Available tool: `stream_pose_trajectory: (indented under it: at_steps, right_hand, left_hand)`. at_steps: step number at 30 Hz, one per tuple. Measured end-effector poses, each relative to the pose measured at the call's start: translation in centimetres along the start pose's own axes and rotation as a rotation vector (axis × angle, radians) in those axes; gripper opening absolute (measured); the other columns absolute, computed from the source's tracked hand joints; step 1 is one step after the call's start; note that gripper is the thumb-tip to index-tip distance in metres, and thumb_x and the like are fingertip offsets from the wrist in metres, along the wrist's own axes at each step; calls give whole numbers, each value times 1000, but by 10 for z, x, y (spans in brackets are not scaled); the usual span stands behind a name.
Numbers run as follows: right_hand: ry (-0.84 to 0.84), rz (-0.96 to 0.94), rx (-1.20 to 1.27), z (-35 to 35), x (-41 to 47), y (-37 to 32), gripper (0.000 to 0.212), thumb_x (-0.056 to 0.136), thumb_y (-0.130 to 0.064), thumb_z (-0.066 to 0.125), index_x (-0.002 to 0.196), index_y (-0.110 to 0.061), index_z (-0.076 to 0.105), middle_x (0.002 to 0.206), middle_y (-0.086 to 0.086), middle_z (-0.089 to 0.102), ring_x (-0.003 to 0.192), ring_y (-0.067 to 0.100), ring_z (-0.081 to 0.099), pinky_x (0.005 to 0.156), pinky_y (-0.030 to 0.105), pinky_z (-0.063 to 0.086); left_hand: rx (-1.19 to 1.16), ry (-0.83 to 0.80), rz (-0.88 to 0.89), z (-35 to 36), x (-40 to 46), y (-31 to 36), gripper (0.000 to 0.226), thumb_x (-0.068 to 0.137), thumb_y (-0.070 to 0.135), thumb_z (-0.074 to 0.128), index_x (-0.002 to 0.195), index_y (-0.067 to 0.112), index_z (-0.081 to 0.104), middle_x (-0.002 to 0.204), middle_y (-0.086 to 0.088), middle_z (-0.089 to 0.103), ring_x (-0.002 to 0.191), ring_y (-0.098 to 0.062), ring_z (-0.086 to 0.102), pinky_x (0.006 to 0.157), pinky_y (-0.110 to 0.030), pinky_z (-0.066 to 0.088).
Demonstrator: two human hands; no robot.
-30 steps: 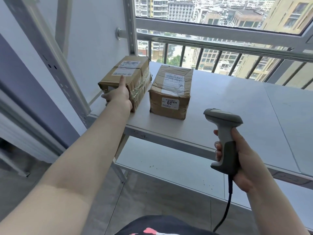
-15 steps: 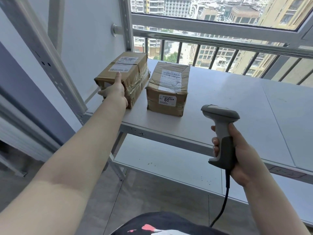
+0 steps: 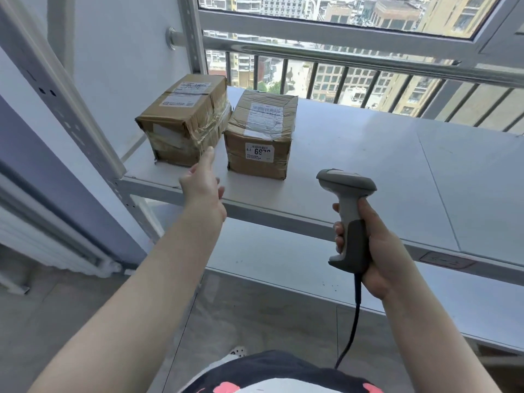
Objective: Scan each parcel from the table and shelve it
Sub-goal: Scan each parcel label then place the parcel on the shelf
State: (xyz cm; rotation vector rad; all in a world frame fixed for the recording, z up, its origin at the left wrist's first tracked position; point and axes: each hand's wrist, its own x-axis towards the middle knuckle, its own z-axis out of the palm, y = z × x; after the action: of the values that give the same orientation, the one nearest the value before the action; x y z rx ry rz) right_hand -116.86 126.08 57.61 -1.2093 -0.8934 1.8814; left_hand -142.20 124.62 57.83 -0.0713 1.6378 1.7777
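**Left hand coming off the shelved parcel**

Parcel on the left point(image 3: 184, 120) is sitting on the top shelf board point(image 3: 368, 171) at about 10 o'clock in the view, its near end close to the board's front edge. Half a second ago the left hand was pressing against that near end; now the left hand point(image 3: 202, 185) is pulling back toward the body, fingers straight and relaxed, gripping nothing. Whether the forefinger tip is touching the box's lower corner or merely overlapping it in the view cannot be told. The box itself is not appearing to shift between the frames.

Second parcel point(image 3: 262, 134) is standing just beside the first, at roughly 12 o'clock, apart from it by a narrow gap, with a white numbered sticker facing the camera.

Right hand point(image 3: 374, 245) is wrapping its fingers firmly round the handle of the barcode scanner point(image 3: 347, 211) at about 3 o'clock, head pointing leftward, cable point(image 3: 353, 321) hanging down toward the body. Its pose is reading much the same as a second ago.

Judgement: the placing push on the left box is finishing, so both boxes count as shelved. The hand is freeing up for another parcel; the source table is not in view, so a turn away from the shelf is likely needed.
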Motion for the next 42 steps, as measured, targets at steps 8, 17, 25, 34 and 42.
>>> stream_pose_trajectory:
  at_steps: [8,17,25,34,42]
  right_hand:
    - [155,75,-39,-60,-53,27,41,90,-55,56,103,-20,72,70,1,59,57,12,52,61,28,39]
    - [599,120,224,-135,-173,99,42,90,-56,55,104,-19,70,69,0,57,58,12,49,61,26,41]
    - [902,106,367,-159,-284,161,44,94,-54,52,106,-17,71,67,0,58,54,11,50,66,26,42]
    - [1151,22,516,-207,-399,195,44,94,-55,51,106,-18,71,69,0,58,58,12,50,68,25,44]
    - [1290,-51,581,-301,-527,232,43,94,-56,52,105,-20,72,68,0,61,58,11,52,69,26,43]
  left_hand:
    - [187,-517,-288,2,-68,-117,20,94,37,65,89,18,64,87,1,66,81,-14,63,74,-26,50]
    - [578,-802,-464,-6,-113,-213,18,99,30,57,110,16,59,96,1,66,85,-12,61,76,-24,48]
    - [748,-929,-612,-45,-163,-286,18,97,31,61,108,18,60,95,0,68,82,-9,63,71,-23,48]
    - [896,-1141,-620,-36,-280,-352,35,92,34,67,121,15,63,96,3,72,81,-8,66,70,-21,49]
    - [1015,-1271,-634,-53,-440,-440,40,92,33,69,124,10,64,99,-1,73,94,-16,68,78,-25,53]
